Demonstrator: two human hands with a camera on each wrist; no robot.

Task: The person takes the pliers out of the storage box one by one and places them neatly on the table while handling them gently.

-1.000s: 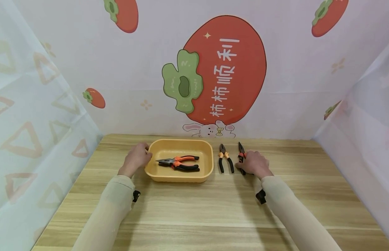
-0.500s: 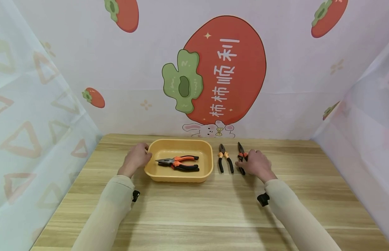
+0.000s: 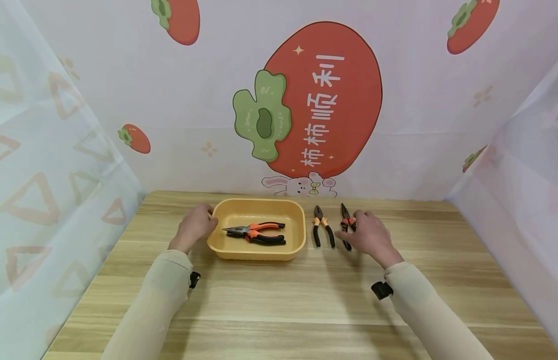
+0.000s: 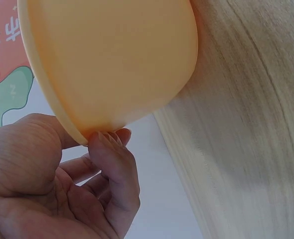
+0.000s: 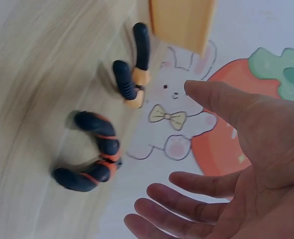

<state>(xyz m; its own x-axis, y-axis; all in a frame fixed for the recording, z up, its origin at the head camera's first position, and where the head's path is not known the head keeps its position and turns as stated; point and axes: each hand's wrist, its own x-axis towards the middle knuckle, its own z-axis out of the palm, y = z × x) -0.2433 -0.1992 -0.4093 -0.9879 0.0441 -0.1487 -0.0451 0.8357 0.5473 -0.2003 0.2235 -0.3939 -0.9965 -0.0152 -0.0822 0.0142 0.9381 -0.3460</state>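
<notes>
My left hand pinches the left rim of a yellow plastic tray; in the left wrist view, thumb and fingers grip the tray's edge. Inside lie long-nose pliers with orange-and-black handles, and what looks like another pair partly beneath them. To the tray's right lie pliers with yellow-and-black handles. Beside those is a pair of red-and-black needle-nose pliers, partly covered by my right hand in the head view. In the right wrist view, the right hand has spread fingers and holds nothing.
Everything stands on a wood-grain table. A printed cloth backdrop rises behind the table's far edge, with cloth at both sides too. The tray and the pliers lie near that far edge.
The right hand has loosened its fingers from the red-and-black pliers and drawn slightly up and right. Those pliers stay on the table. The left hand keeps its hold on the tray.
</notes>
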